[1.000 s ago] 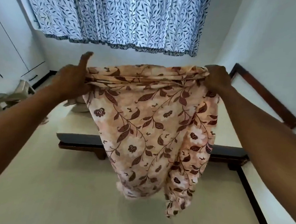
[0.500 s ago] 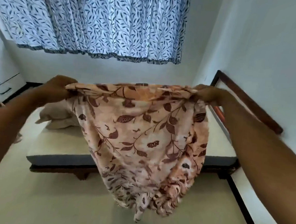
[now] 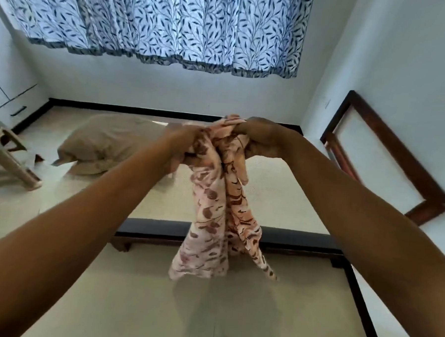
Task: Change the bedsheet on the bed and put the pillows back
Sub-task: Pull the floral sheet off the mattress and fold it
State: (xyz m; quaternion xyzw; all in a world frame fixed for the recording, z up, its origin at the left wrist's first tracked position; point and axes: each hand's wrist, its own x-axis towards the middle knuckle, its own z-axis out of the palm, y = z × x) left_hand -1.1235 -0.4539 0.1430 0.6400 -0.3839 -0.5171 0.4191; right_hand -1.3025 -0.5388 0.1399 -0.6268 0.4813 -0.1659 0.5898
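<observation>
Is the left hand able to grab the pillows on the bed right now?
Probably not. The left hand grips the flowery sheet together with the right hand, and the pillows lie at the far end of the mattress. The person would likely have to let go and step closer.

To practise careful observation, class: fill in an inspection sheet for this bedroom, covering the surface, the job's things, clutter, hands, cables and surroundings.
Surface: mattress bare, cream, on a dark bed base.
Job's things: sheet, floral, bunched and hanging above the floor in front of the bed; pillows at the bed's far left.
Clutter: chair, plastic, at the left edge.
Hands: left hand and right hand close together, both gripping the sheet's top.
Cables: nothing seen.
Surroundings: curtain with leaf print above; wooden frame on the right wall; cupboard at far left.
</observation>
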